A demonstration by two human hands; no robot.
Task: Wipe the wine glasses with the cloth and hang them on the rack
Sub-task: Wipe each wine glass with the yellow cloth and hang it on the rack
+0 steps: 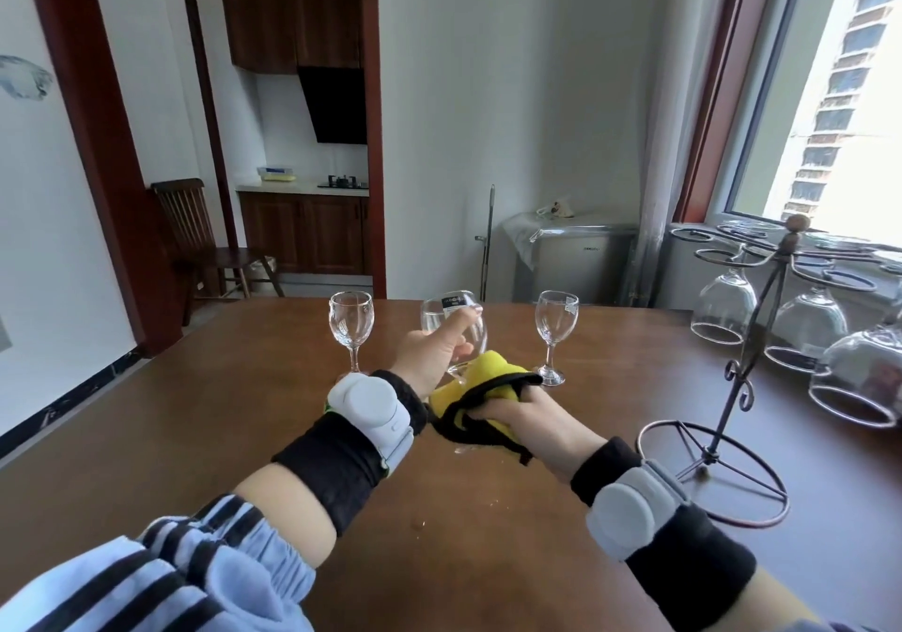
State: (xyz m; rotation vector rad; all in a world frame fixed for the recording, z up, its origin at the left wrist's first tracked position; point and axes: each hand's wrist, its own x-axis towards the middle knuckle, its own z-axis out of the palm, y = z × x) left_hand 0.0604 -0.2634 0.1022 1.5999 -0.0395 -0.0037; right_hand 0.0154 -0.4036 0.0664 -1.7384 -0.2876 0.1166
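Left hand [429,353] grips wine glass [456,326], right hand [527,412] apparently clutching cloth [488,377]

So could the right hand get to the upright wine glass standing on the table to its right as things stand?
Probably not yet: the right hand is full, gripping the yellow black-edged cloth. The path to the upright clear wine glass looks open.

Labels on the held glass [455,324] and right glass [555,320] are too blurred to read.

Your cloth [481,390]: yellow, black trim. Glasses clear. Rack [747,358], right of frame: dark bronze. Table [195,412] brown. Your sleeve [161,578], lower left: light blue, black stripes.
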